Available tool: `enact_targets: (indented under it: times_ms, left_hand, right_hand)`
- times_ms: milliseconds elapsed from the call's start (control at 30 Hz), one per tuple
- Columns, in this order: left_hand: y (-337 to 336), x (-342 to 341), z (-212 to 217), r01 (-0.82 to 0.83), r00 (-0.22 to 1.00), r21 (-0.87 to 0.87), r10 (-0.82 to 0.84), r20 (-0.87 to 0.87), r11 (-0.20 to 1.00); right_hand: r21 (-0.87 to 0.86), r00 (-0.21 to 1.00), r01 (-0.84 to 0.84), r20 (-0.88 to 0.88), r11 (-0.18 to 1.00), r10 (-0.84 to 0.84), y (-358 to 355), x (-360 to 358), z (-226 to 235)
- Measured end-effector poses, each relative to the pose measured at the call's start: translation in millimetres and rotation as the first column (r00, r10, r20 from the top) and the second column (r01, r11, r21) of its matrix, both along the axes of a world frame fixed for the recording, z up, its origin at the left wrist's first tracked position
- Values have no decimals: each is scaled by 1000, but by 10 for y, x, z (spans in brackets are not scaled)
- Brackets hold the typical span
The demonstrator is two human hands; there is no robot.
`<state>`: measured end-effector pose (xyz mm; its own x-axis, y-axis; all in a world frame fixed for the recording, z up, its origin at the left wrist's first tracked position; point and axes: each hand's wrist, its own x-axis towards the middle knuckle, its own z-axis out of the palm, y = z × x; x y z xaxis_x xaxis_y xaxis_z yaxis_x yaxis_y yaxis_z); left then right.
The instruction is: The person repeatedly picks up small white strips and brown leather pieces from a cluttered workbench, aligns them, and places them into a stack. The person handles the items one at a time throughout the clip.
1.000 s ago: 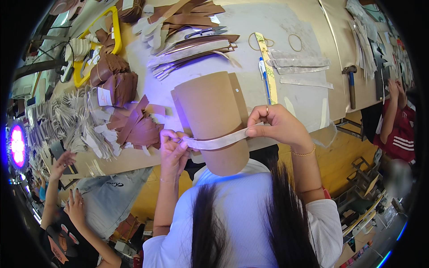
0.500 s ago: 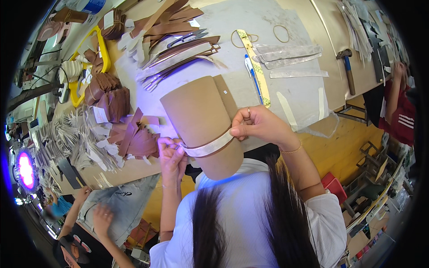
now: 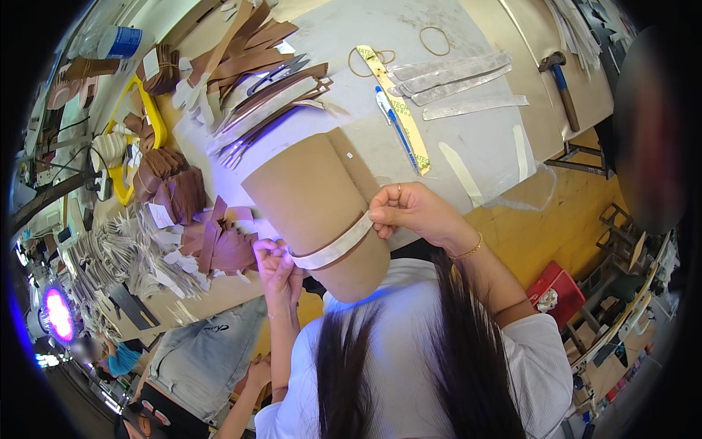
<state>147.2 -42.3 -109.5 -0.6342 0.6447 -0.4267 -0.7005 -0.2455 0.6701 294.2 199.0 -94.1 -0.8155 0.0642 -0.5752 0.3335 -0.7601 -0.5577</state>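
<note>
Both hands are pulling a pale strip (image 3: 333,251) around a tan cardboard panel (image 3: 314,212) that sticks out past the tabletop (image 3: 468,132) edge toward the person. Left hand (image 3: 274,263) fingers are pinched shut on one end, right hand (image 3: 409,212) fingers pinched on the other. My worry: the strip sits tilted (higher on the right), so uneven tension could slide it down the panel or let an end pop free. Hanging hair could also catch under it.

Between the fingers (image 3: 398,212), a smooth pale strip (image 3: 333,249) wraps a matt brown cardboard-like panel (image 3: 314,205); beyond them, a glossy yellow ruler (image 3: 398,110) lies on the matt grey surface (image 3: 453,146).
</note>
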Motion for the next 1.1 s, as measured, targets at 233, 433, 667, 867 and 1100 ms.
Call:
enact_targets:
  times_ms: [233,433,667,867,1100]
  left_hand:
    - [-5,5,-1,-4,1000,-12,4,-27,1000]
    - [-89,0,-65,-12,1000,23,11,9,1000]
    - [0,58,67,1,999,75,-4,40,997]
    - [17,55,99,-61,997,132,55,48,989]
    - [13,59,-32,16,999,138,-12,-30,990]
  right_hand:
    - [46,999,-23,-23,999,24,-34,-33,-8]
    - [133,1000,-7,-15,991,9,-115,-35,14]
    - [974,971,222,-226,-53,-84,29,-63,681]
    - [954,774,240,-77,-178,629,-547,-414,804]
    - [975,730,217,-134,-41,670,-404,-263,544]
